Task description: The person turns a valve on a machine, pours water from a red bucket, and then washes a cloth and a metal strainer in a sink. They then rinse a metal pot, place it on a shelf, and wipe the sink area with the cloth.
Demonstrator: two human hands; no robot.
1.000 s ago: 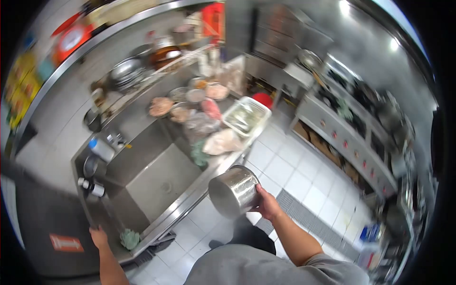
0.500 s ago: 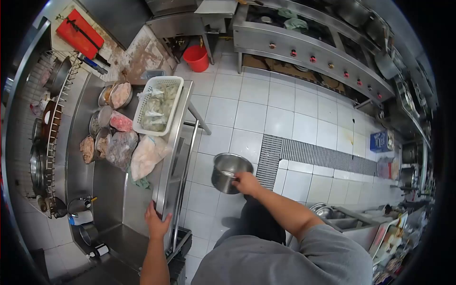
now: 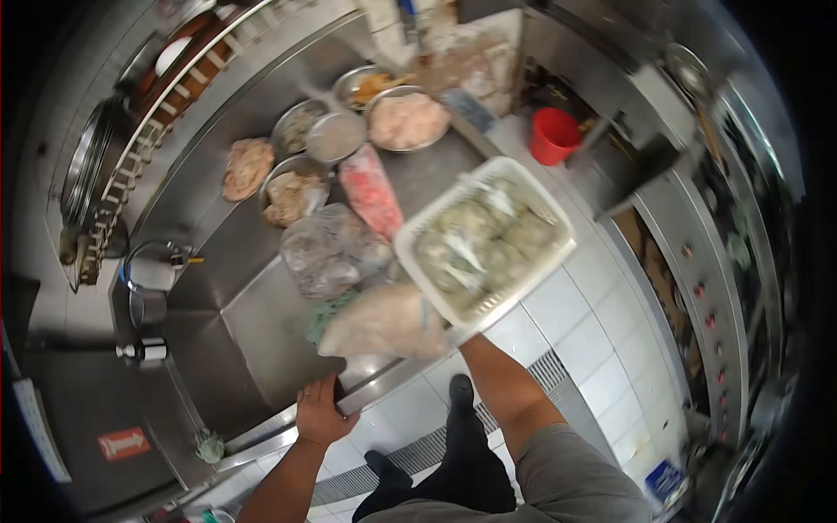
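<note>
My left hand rests on the front rim of the steel sink, thumb apart from the fingers. My right forearm reaches to the counter edge beneath the white plastic basket; the hand itself is hidden there, and so is whatever it holds. Inside the basket lie several clear plastic bags of pale green food. Beside it, a bag of pale meat overlaps the sink edge. Close by are a greyish bag of food, a bag of pink-red food and a green cloth.
Metal bowls of raw meat and other food stand at the back of the counter. A wire dish rack runs along the left. The red bucket sits on the floor, near the stove. A drain grate crosses the tiles.
The view has swung toward the sink. My right hand, which held a metal pot above the floor, has gone behind the basket and counter edge; the pot is out of sight. My left hand stays at the rim.
</note>
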